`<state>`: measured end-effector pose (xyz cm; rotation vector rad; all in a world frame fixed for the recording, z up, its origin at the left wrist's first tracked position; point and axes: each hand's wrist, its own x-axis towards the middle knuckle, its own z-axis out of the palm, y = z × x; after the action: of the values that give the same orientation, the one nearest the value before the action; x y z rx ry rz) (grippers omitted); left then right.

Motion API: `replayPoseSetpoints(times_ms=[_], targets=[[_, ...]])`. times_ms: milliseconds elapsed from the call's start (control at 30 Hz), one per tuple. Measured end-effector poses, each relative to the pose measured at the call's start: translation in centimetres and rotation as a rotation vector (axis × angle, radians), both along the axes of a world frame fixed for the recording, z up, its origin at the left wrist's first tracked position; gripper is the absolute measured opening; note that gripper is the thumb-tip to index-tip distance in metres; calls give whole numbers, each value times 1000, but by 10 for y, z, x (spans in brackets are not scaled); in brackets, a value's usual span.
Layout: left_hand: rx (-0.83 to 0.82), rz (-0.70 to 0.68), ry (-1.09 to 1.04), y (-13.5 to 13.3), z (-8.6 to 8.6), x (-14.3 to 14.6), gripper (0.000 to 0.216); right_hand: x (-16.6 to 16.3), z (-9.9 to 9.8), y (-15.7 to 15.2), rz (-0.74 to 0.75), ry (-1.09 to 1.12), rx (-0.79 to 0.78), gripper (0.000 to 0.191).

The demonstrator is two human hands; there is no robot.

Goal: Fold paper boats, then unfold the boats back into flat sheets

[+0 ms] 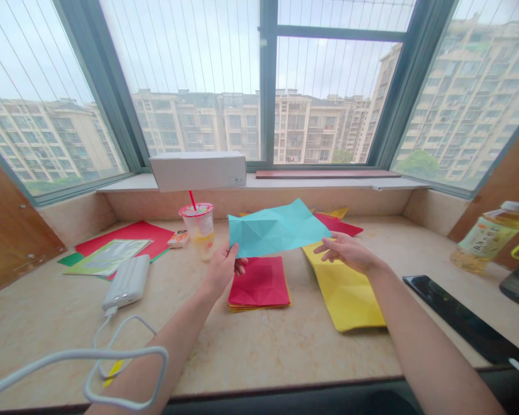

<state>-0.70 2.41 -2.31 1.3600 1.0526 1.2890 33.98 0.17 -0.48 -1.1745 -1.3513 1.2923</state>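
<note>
Both left hand (223,266) and right hand (350,252) pinch blue paper (272,231) — white cable (112,354) obstructs counter (263,354) front-left corner; phone (458,317) lies front-right.

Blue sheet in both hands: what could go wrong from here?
1. The blue sheet is already creased and held by the left hand and right hand near opposite ends; a hard pull might tear it.
2. The drink cup stands just beyond the left hand; a knock could spill it towards the papers.
3. The white cable loops by the left forearm; a snag might drag the power bank.
</note>
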Motion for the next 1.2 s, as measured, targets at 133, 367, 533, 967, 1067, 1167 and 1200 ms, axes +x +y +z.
replayPoseSetpoints(times_ms=[133, 367, 533, 967, 1067, 1167, 1200], targets=[[-10, -24, 11, -1, 0, 1, 34, 2, -4, 6, -44, 23, 12, 34], [-3, -51, -4, -2, 2, 3, 36, 6, -11, 13, -66, 55, 23, 38], [47, -3, -13, -3, 5, 3, 31, 8, -14, 16, -127, 8, 86, 35], [15, -81, -7, -3, 7, 0, 36, 6, -3, 8, -124, 7, 199, 42], [2, -199, 25, -2, 7, -1, 42, 13, -3, 6, -56, 123, 111, 50], [-1, -250, 42, -5, 7, 0, 46, 16, -4, 6, -84, 125, 84, 53], [-3, -261, 45, -6, 7, 0, 47, 16, -4, 5, -131, 96, 107, 52]])
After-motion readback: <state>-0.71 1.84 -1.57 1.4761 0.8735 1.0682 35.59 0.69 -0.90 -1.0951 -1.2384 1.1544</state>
